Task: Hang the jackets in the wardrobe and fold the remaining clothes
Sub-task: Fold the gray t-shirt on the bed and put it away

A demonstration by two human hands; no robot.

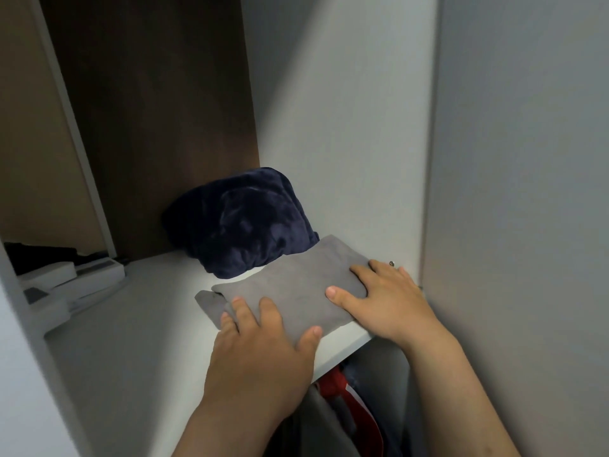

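Head view looks down onto a folded grey soft-fabric garment (290, 288) lying flat on the white wardrobe shelf (141, 324), close to the shelf's front edge and near the right-hand white side panel (362, 159). Its long axis runs on a diagonal from the near left to the far right, where its far corner touches a bundled dark navy plush garment (244, 222) sitting at the back of the shelf. The left hand (263, 344) rests on the near-left end of the grey piece, fingers spread and fairly straight, thumb lying along the front edge; it presses rather than grips. The right hand (385, 295) lies flat over the right end, fingers extended and pointing left across the cloth, thumb out on the fabric, likewise holding nothing in a pinch. A ring (392, 263) shows on one right finger. Both hands are on the garment, so neither is nearer; any push to seat it deeper would go away from the fingertips toward the navy bundle. Below the shelf hang clothes, one with red fabric (342, 390). White boxes (66, 282) sit at the left. No readable writing or brand shows anywhere.
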